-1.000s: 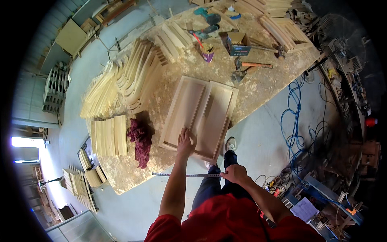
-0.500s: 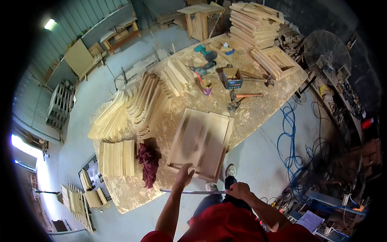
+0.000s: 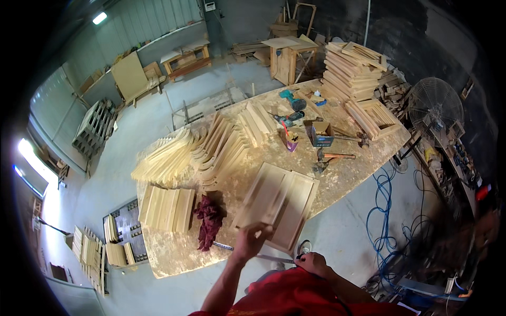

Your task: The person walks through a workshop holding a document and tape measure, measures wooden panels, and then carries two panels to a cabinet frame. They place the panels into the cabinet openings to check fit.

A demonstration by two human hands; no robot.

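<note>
A framed wooden panel [image 3: 301, 200] and a flat wooden board [image 3: 262, 196] lie side by side on the worktable's near edge. My left hand [image 3: 252, 241] is over the board's near end, fingers curled with the tips close together. Whether they grip anything is hidden. Near my body my right hand [image 3: 312, 262] is closed around a tape measure. The tape's blade [image 3: 274, 258] runs out leftward from it, passes below my left hand, and its free end shows near a dark red cloth [image 3: 209, 221].
The worktable [image 3: 174, 255] carries stacked wooden slats [image 3: 167, 208], curved wooden pieces [image 3: 219, 150], a teal drill [image 3: 293, 100], a box [image 3: 321, 134], a hammer [image 3: 337, 156] and stacked frames [image 3: 352, 71]. Blue hoses [image 3: 382, 210] lie on the floor at right, near a fan [image 3: 435, 108].
My left hand has moved right over the board's near end, fingers more curled. The tape blade now slants, its left end higher. My right hand still holds the tape measure. The whole view has shifted.
</note>
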